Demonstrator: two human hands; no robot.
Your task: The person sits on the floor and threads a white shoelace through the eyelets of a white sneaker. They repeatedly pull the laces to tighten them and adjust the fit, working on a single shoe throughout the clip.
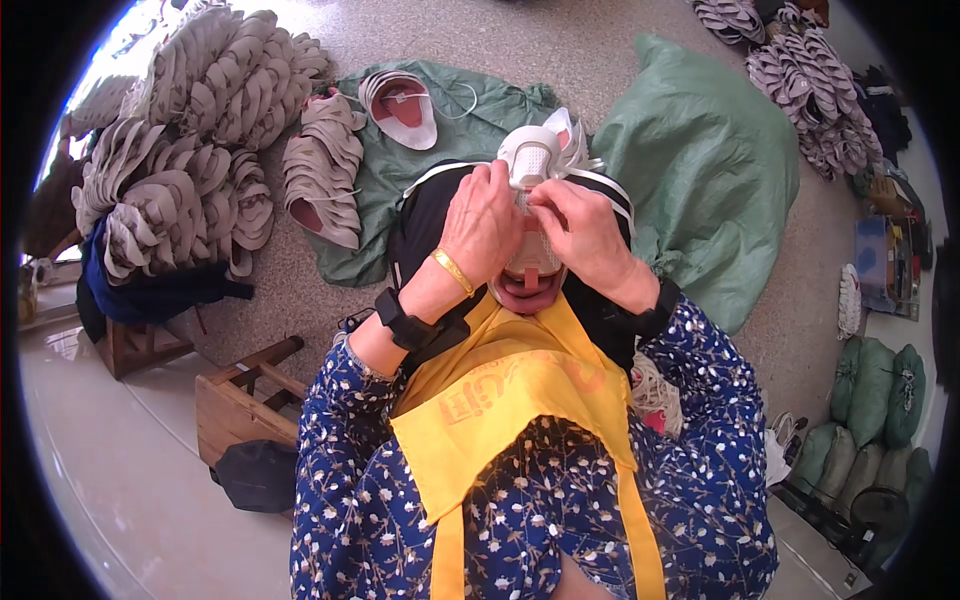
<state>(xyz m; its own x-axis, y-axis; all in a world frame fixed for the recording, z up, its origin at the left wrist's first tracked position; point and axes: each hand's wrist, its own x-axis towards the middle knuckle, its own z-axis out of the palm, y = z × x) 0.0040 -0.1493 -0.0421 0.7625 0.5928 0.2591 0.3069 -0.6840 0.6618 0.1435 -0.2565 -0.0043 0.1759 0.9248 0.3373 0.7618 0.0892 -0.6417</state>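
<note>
A pale shoe upper (pixel 531 158) lies lengthwise over my lap, its perforated toe pointing away from me and its pinkish heel opening towards me. From the left, my left hand (pixel 480 225) is closed over the upper's middle, fingers bent near the base of the toe. Across from it, my right hand (pixel 585 235) pinches at the lacing area with thumb and forefinger. What sits between those fingertips is too small to make out. Both hands hide much of the upper's sides. Just beyond the toe rests another white shoe piece (pixel 572 145), partly covered.
A loose upper (pixel 400 110) with a white cord lies on a green sheet (pixel 370 260). Stacked uppers (pixel 325 170) stand beside it, with larger piles (pixel 190 190) further left. A bulging green sack (pixel 700 170) is at right. A wooden stool (pixel 250 400) stands near my left side.
</note>
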